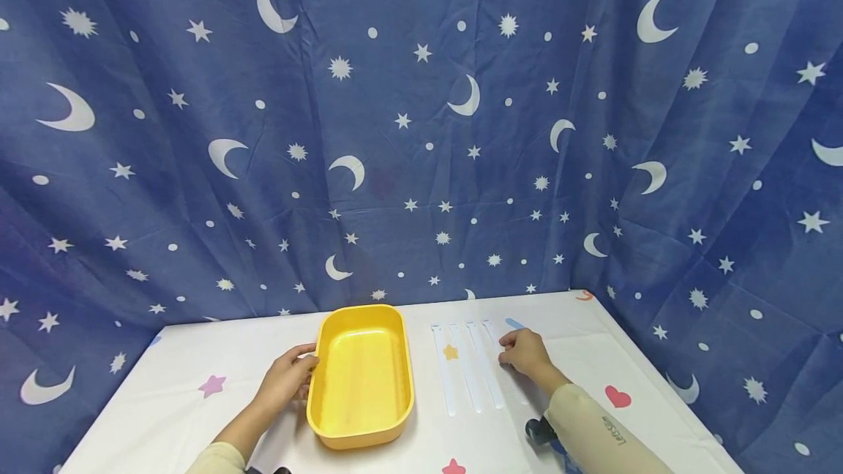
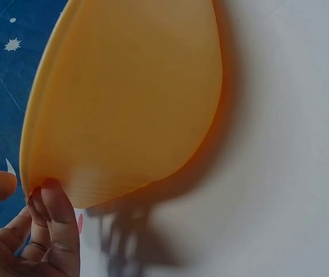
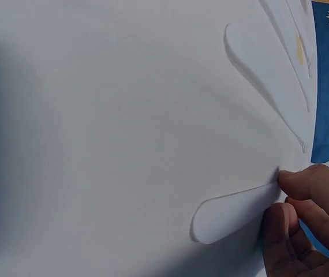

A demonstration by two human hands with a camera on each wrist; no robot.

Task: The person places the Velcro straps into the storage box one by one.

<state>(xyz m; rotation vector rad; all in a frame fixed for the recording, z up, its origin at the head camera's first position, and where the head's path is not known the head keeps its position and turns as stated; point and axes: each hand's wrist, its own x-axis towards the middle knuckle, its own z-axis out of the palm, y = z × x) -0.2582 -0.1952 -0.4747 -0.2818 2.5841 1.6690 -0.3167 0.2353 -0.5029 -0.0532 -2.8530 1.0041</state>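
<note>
On the left, a yellow plastic tub (image 1: 359,379) stands on the white-covered table, its inside bare. My left hand (image 1: 290,375) holds its left side, fingers against the outer wall just below the rim and thumb near the edge in the left wrist view. Several flat white straps (image 1: 476,368), each with a rounded end and a small slotted head, lie side by side right of the tub. My right hand (image 1: 525,354) pinches the rightmost strap (image 3: 234,213) between thumb and fingers; its rounded end sticks out, while the part under the fingers is hidden.
The tablecloth (image 1: 593,357) carries printed shapes, among them a red heart (image 1: 617,396) and a purple star (image 1: 212,385). A pale blue shape (image 1: 514,323) lies behind my right hand. A blue curtain (image 1: 408,130) with moons and stars hangs along the far edge.
</note>
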